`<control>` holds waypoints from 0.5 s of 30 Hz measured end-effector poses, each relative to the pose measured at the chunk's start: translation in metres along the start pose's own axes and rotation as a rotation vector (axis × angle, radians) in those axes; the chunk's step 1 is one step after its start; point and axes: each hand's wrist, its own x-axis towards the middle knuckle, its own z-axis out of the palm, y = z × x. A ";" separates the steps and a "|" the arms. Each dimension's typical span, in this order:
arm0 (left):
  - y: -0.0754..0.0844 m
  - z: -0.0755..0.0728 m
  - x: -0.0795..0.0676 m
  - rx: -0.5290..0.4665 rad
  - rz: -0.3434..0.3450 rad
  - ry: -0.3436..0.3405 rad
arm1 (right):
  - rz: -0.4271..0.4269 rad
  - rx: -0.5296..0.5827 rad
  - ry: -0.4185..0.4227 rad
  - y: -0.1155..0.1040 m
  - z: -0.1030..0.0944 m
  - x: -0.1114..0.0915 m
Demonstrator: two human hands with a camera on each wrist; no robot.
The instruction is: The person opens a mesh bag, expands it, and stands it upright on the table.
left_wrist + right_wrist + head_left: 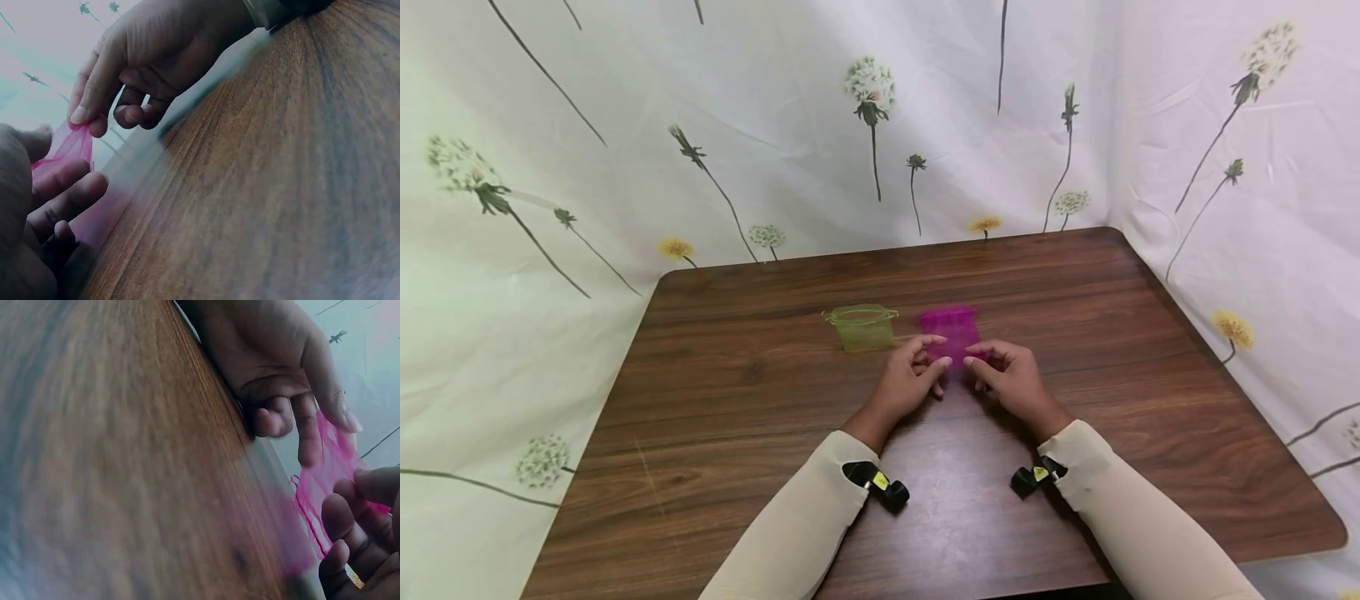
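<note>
A sheer magenta drawstring pouch (951, 327) is held up by its near corners over the table, between my two hands. On its left side, my left hand (907, 380) pinches one corner between thumb and fingertips. Opposite it, my right hand (1019, 385) pinches the other corner in the same way. Through the right wrist view the thin pink mesh (334, 459) stretches from hand to hand, with its cord hanging along one edge. A sheer green drawstring pouch (865, 333) lies flat just left of the magenta one, touched by neither hand.
Both pouches are over a brown wood-grain table (737, 433) with rounded corners. Behind and beside it hangs a white cloth (790, 108) printed with dandelions. Dark wrist cameras (891, 493) sit at both sleeve cuffs.
</note>
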 end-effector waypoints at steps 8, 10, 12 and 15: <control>0.002 0.003 -0.001 -0.022 0.007 0.045 | -0.026 0.064 0.056 -0.002 0.007 -0.003; 0.003 0.006 -0.002 -0.021 -0.006 0.064 | -0.040 0.089 0.077 -0.003 0.010 -0.004; 0.003 0.009 -0.002 -0.011 -0.010 0.081 | -0.051 0.098 0.096 -0.004 0.012 -0.004; 0.004 0.013 -0.003 0.082 0.008 0.090 | -0.059 0.063 0.130 -0.006 0.014 -0.005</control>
